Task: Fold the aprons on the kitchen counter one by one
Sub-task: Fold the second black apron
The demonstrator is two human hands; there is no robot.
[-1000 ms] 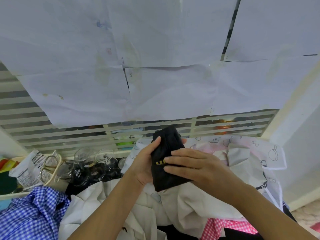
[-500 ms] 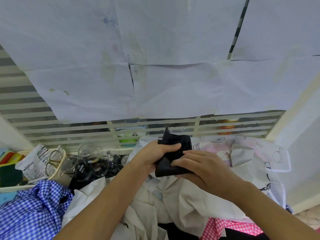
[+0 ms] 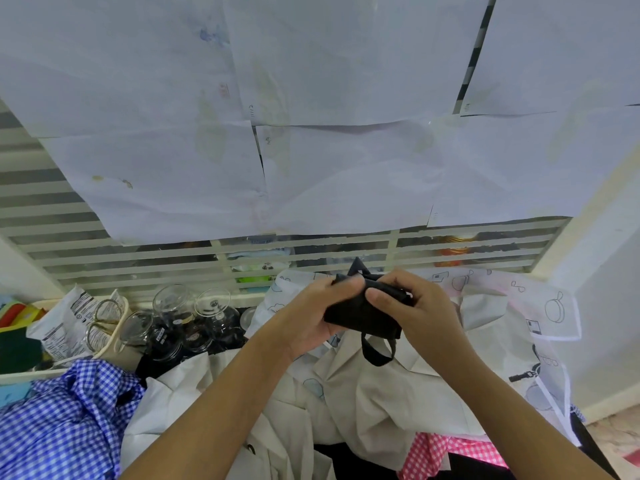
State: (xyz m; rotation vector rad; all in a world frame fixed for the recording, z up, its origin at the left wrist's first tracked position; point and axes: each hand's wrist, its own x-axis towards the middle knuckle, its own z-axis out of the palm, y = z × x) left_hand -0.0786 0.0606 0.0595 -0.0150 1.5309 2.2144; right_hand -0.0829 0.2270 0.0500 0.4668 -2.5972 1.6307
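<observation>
A small folded black apron (image 3: pixel 360 315) is held in the air above the pile, lying roughly flat. My left hand (image 3: pixel 311 315) grips its left end, thumb over the top. My right hand (image 3: pixel 420 308) grips its right end with curled fingers. A black strap loop (image 3: pixel 375 353) hangs below the bundle and a black corner pokes up behind it. Under the hands lie a beige apron (image 3: pixel 374 403), a white apron with printed kitchen drawings (image 3: pixel 540 306), a blue checked apron (image 3: pixel 65 420) at the lower left and a pink checked apron (image 3: pixel 446 452) at the bottom.
Several glass lids and jars (image 3: pixel 180 320) stand left of the pile, next to a cream tray (image 3: pixel 117 334) holding a printed packet (image 3: pixel 65 320). A slatted white screen (image 3: pixel 138 261) covered with paper sheets rises behind. A white wall (image 3: pixel 602 306) closes the right side.
The black apron stood upright between my hands a second ago. It has been turned and folded down into a flatter bundle, with both hands now at its ends and a strap loop hanging below.
</observation>
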